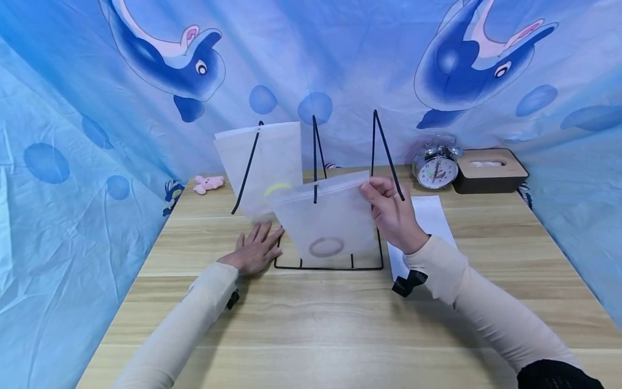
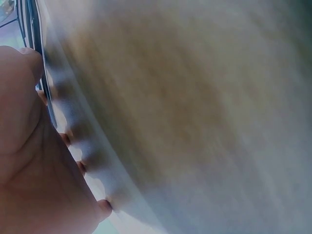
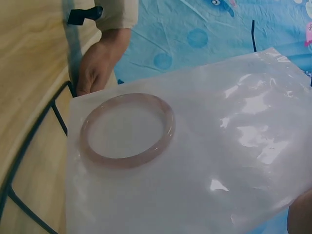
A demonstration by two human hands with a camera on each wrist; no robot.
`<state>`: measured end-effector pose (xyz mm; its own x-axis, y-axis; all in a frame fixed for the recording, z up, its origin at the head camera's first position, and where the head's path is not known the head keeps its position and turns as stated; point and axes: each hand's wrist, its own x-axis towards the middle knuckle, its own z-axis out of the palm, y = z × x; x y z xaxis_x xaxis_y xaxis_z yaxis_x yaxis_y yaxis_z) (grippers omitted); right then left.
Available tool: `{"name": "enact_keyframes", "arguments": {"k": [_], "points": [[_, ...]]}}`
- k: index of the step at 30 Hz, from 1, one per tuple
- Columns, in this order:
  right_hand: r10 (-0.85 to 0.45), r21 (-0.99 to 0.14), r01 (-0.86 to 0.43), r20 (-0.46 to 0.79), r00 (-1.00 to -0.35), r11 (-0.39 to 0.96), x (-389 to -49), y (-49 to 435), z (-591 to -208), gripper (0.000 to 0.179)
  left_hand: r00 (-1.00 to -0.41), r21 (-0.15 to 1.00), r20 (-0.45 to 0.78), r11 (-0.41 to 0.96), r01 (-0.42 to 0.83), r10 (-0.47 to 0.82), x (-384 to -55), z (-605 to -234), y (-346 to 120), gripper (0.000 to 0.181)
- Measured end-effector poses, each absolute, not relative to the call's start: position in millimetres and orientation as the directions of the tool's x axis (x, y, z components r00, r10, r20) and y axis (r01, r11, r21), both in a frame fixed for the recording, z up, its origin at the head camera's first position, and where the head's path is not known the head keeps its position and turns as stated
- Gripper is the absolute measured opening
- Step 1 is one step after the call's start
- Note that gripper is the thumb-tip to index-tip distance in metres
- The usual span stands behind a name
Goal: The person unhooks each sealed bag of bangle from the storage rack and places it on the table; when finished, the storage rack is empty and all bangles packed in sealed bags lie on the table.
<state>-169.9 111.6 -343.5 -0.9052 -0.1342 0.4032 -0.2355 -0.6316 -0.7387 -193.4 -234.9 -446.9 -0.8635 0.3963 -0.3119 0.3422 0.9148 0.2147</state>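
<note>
My right hand [image 1: 394,213] pinches the top right corner of a frosted zip bag [image 1: 340,208] between thumb and fingers. Inside it, near the bottom, lies a pinkish bangle [image 3: 122,162], large in the right wrist view. The bag's upper part overlaps the middle prong of a black wire rack [image 1: 328,268]. My left hand [image 1: 255,251] rests palm down with fingers spread, fingertips right at the left bar of the rack's base. Behind, another frosted bag [image 1: 262,156] hangs at the left prong, and a yellow-green curved edge [image 1: 278,187] shows low in it.
A white sheet [image 1: 432,219] lies right of the rack, under my right wrist. At the back right stand an alarm clock [image 1: 438,170] and a tissue box [image 1: 491,178]. A small pink toy [image 1: 209,184] sits at the back left. A blue dolphin curtain [image 1: 350,65] encloses the table.
</note>
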Motion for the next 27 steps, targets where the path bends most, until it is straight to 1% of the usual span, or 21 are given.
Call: {"name": "enact_keyframes", "arguments": {"k": [5, 14, 23, 27], "points": [[-0.125, -0.705, -0.262, 0.446, -0.886, -0.659, -165, 108, -348, 0.007, -0.861, 0.213, -0.326, 0.917, 0.336, 0.391, -193, -448, -236, 0.062], [-0.12, -0.642, -0.223, 0.446, -0.887, -0.733, -154, 105, -349, 0.01, -0.854, 0.258, -0.319, 0.904, 0.34, 0.412, -197, -456, -242, 0.067], [-0.123, -0.625, -0.25, 0.491, -0.863, -0.739, -152, 110, -347, 0.011, -0.853, 0.231, -0.327, 0.91, 0.345, 0.407, -195, -447, -238, 0.064], [-0.124, -0.646, -0.274, 0.5, -0.857, -0.713, -152, 110, -342, 0.012, -0.851, 0.23, -0.333, 0.91, 0.345, 0.407, -194, -445, -238, 0.063]]}}
